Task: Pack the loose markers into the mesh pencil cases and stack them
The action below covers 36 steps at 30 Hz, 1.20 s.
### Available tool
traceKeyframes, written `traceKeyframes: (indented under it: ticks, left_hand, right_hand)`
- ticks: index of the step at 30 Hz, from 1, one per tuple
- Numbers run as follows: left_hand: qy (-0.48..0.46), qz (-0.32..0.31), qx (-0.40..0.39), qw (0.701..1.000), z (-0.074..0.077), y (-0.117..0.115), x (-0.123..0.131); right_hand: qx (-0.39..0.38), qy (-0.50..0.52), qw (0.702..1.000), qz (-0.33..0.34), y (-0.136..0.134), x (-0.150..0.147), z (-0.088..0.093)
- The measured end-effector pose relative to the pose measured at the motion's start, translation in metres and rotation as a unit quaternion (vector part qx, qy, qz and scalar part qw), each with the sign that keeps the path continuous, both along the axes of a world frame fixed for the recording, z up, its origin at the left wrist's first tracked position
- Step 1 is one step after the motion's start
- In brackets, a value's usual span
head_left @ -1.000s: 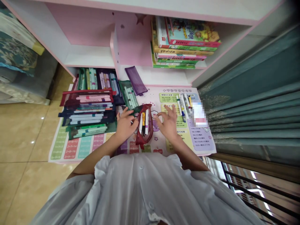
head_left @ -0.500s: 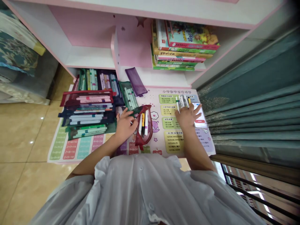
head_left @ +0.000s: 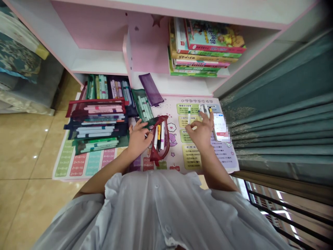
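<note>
Shifted leftward, the right hand (head_left: 201, 132) curls over slim plastic markers (head_left: 205, 110) on the glossy printed mat (head_left: 171, 166), its grip unclear; the left hand (head_left: 137, 140) closes on the rim of a red mesh pouch (head_left: 159, 158) gaping around pens (head_left: 160, 136).

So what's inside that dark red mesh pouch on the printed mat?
The dark red mesh pouch holds several pens: a yellow-and-black pen and white pens stick up from its opening. Their lower ends are covered by the mesh, and anything deeper inside cannot be made out.
</note>
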State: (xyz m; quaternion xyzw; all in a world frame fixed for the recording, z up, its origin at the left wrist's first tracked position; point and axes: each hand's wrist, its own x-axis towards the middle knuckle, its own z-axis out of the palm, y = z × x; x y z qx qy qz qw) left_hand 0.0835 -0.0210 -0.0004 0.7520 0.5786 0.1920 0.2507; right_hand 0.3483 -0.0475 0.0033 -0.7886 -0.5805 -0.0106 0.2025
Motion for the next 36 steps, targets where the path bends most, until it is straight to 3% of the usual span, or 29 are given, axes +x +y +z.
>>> traceKeyframes:
  ticks: [5,10,22,27,31,33,36]
  left_hand:
    - [0.002,0.003,-0.01,1.0,0.004,0.0,0.0]
    - [0.014,-0.005,-0.005,1.0,0.004,0.0,0.0]
    - [0.041,-0.013,-0.002,0.999,0.004,-0.001,0.001]
    - [0.034,-0.01,0.0,0.999,0.004,-0.002,0.0]
    - [0.037,-0.014,-0.005,0.999,0.005,-0.002,0.0]
    - [0.046,-0.017,-0.008,0.999,0.004,-0.001,0.0]
    - [0.055,-0.027,-0.006,0.998,0.003,0.0,-0.001]
  right_hand:
    - [0.031,0.066,0.988,0.138,-0.027,-0.035,0.013]
    - [0.044,0.111,0.961,0.25,-0.044,-0.059,0.003]
    - [-0.04,0.066,0.963,0.259,-0.029,-0.094,-0.012]
    - [0.01,0.061,0.958,0.281,-0.025,-0.084,-0.018]
    - [0.089,0.042,0.967,0.236,0.001,-0.055,-0.019]
    - [0.067,0.02,0.968,0.242,0.019,-0.041,-0.019]
    - [0.012,-0.011,0.952,0.305,0.043,-0.028,-0.018]
